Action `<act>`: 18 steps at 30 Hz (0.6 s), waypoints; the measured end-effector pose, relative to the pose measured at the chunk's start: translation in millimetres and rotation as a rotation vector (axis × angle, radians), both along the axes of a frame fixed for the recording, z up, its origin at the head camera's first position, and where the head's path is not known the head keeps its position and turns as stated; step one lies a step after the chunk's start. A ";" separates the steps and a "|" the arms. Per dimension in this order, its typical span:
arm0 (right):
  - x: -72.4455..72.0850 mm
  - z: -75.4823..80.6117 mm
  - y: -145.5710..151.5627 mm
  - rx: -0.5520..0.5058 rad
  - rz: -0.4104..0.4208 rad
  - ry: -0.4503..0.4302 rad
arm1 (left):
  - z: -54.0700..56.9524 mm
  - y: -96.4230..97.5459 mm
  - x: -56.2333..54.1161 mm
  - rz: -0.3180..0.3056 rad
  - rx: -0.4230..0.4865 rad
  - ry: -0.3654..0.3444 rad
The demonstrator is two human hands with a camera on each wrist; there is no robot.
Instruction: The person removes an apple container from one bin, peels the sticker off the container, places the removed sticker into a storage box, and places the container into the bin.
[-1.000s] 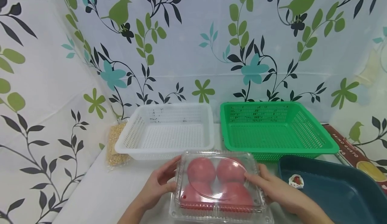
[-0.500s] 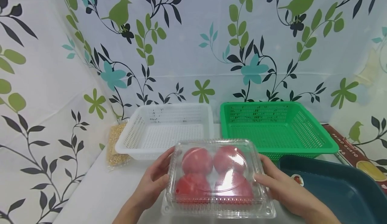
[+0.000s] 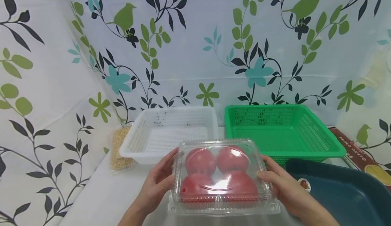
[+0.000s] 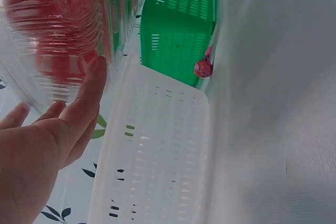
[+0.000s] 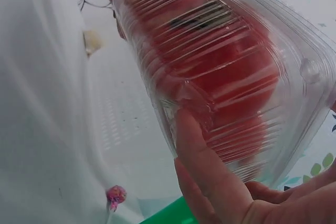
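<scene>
A clear plastic clamshell box [image 3: 223, 178] with several red tomatoes [image 3: 200, 161] inside is held up in front of the baskets in the head view. My left hand [image 3: 157, 182] grips its left side and my right hand [image 3: 285, 187] its right side, with both thumbs along the lid. The left wrist view shows the fingers [image 4: 86, 95] spread against the ribbed underside. From the right wrist, the fingers [image 5: 202, 161] likewise support the box from beneath, so its bottom is off the table. The lid is down over the tomatoes.
Behind the box stand a white basket [image 3: 146, 151] and a green basket [image 3: 331, 144]. A dark blue tray [image 3: 351, 192] lies at right, holding a small red-and-white piece [image 3: 304, 184]. A bag of yellow kernels [image 3: 119, 148], a brown packet [image 3: 355, 153] and a wrapped lollipop [image 4: 203, 68] lie near the baskets.
Both hands have raised the box from lower in the head view and tipped its lid more toward the camera. In the last half second it has hardly moved; the view has shifted slightly.
</scene>
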State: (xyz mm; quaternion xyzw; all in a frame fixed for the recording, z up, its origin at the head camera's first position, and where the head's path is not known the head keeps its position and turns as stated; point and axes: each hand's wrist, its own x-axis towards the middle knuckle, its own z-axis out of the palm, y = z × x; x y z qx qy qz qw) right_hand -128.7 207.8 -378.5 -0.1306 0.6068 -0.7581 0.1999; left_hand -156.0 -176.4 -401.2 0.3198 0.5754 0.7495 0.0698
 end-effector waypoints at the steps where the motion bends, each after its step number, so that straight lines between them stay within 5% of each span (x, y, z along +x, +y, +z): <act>1: -0.6 -0.1 0.6 -0.008 -0.001 -0.006 | 0.3 0.6 0.0 0.003 0.000 0.001; 11: -17.2 15.2 -1.2 0.051 -0.026 -0.094 | 4.0 -0.1 1.8 0.086 0.007 -0.013; 18: -33.3 31.9 -13.1 0.140 -0.092 -0.061 | 7.1 1.5 1.7 0.270 0.001 -0.138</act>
